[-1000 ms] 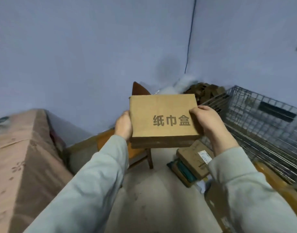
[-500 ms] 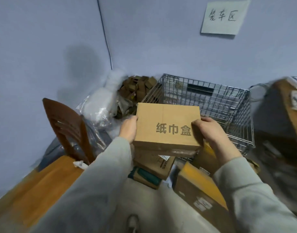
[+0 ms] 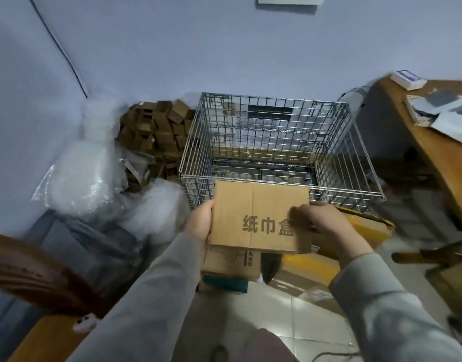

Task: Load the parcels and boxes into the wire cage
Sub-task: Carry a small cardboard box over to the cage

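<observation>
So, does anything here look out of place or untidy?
Yes. Left of the wire cage, many small brown cartons lie tumbled in a loose heap against the wall, beside crumpled clear plastic bags. The cardboard box held by both hands looks intact.

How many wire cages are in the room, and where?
1. The wire cage stands on the floor against the far wall, straight ahead of the printed cardboard box held in both hands. Others could be out of view.
</observation>
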